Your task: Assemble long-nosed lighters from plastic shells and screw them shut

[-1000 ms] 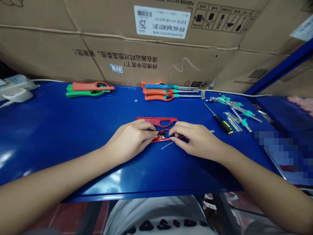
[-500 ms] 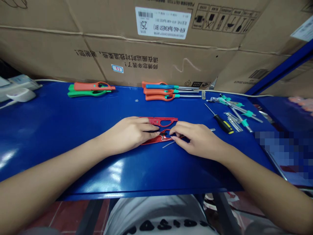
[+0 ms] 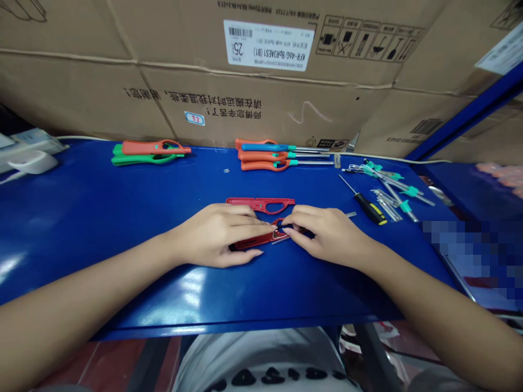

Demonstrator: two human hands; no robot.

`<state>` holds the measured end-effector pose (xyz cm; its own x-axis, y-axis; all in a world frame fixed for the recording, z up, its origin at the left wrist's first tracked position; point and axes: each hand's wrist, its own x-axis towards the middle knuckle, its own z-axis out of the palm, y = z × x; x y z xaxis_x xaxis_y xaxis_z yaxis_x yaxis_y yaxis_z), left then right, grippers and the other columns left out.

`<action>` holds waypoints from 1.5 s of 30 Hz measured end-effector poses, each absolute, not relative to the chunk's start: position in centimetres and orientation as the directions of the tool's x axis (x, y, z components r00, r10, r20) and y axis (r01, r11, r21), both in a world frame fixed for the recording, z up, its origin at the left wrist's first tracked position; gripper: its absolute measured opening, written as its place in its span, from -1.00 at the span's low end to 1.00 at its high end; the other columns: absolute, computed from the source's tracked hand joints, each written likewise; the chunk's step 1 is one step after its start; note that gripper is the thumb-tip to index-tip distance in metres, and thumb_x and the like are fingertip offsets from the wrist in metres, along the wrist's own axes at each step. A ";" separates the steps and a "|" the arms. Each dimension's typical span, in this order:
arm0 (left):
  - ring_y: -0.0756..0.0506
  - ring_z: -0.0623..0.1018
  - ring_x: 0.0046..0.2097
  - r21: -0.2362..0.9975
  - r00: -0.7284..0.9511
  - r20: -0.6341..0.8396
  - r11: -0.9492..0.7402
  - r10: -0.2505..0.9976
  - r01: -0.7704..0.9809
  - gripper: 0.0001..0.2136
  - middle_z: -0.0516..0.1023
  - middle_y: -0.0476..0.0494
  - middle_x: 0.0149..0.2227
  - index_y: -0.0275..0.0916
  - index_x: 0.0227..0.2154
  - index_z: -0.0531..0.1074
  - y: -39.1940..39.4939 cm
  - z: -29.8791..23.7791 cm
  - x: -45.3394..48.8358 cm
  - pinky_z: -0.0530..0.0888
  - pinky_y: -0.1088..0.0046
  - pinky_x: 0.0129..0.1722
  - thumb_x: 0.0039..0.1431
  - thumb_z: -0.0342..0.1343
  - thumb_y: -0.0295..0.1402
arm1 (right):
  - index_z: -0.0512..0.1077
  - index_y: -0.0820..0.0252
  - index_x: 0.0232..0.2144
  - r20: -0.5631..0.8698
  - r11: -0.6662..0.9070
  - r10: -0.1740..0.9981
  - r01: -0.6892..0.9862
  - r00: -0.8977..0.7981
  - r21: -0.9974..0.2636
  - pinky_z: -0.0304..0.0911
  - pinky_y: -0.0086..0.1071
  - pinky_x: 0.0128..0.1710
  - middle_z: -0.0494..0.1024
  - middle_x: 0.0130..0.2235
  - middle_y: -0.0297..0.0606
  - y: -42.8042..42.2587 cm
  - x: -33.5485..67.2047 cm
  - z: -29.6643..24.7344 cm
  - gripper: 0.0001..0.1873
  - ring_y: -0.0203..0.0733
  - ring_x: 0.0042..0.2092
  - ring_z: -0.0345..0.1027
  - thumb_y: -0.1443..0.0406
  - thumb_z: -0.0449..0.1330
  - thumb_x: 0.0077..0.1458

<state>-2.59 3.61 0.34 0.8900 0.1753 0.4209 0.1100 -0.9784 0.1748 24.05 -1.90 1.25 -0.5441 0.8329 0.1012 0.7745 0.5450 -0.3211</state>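
Under both hands lies a red plastic lighter shell (image 3: 255,243), mostly hidden by my fingers. My left hand (image 3: 216,235) holds its left part, with the thumb along its lower edge. From the right, my right hand (image 3: 322,233) pinches the shell's looped opening between fingers and thumb. A thin metal rod (image 3: 350,214) sticks out to the right beyond those fingers. Just above my hands, a second red lighter shell (image 3: 260,204) lies flat, and my fingers are close to it.
Orange and green lighter bodies (image 3: 151,147) lie along the far side of the blue table (image 3: 102,218). Further right are orange lighters with metal nozzles (image 3: 265,155), a yellow-handled screwdriver (image 3: 371,209) and teal-fitted metal tubes (image 3: 392,188). Cardboard boxes (image 3: 261,109) stand behind.
My left hand has slid right along the red shell, its fingers now reaching the looped opening. My right hand has barely moved, and the view has shifted slightly.
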 end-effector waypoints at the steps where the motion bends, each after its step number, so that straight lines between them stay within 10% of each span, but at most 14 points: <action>1: -0.18 0.62 0.02 0.184 0.905 0.391 -0.978 0.166 0.101 -0.58 0.66 -0.20 0.01 -0.22 0.20 0.41 3.6 0.4 -2.6 0.56 0.32 0.02 0.31 0.17 -0.28 | 0.52 0.15 -0.11 0.100 0.546 0.832 0.773 -0.546 -0.323 0.21 -0.36 -0.29 0.60 -0.15 -0.25 -1.9 24.1 1.3 -0.76 -0.20 -0.19 0.49 0.26 0.07 0.35; 30: -0.15 0.62 0.04 0.300 0.892 0.418 -0.953 0.173 0.044 -0.64 0.63 -0.20 0.06 -0.30 0.18 0.43 3.5 -0.3 -2.1 0.58 0.30 0.10 0.35 0.10 -0.48 | 0.58 0.20 -0.29 0.256 0.545 0.837 0.702 -0.483 -0.458 0.22 -0.39 -0.36 0.55 -0.30 -0.24 -1.3 24.4 0.8 -0.81 -0.26 -0.32 0.40 0.35 0.15 0.27; 37: -0.16 0.62 0.02 0.236 0.909 0.377 -0.967 0.179 0.093 -0.65 0.64 -0.21 0.04 -0.30 0.16 0.45 3.7 0.4 -2.4 0.61 0.27 0.02 0.36 0.05 -0.49 | 0.56 0.17 -0.22 0.386 0.181 0.921 0.941 -0.060 -0.285 0.23 -0.29 -0.34 0.56 -0.27 -0.24 0.9 29.5 2.9 -0.81 -0.20 -0.39 0.34 0.29 0.17 0.17; 45: -0.15 0.61 0.02 0.221 0.917 0.323 -0.961 0.235 0.169 -0.66 0.65 -0.13 0.02 -0.24 0.14 0.48 3.7 0.8 -2.8 0.61 0.31 -0.01 0.35 0.02 -0.49 | 0.48 0.29 0.04 0.304 -0.338 0.884 0.935 0.355 -0.110 0.26 0.04 0.02 0.43 0.01 0.15 4.3 37.2 1.3 -0.57 0.29 0.08 0.30 0.29 0.13 0.13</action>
<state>-2.82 3.65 0.85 0.9166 0.2354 0.3232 0.1689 -0.9606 0.2208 37.19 4.30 1.33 0.3553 0.8838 0.3044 0.9347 -0.3380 -0.1096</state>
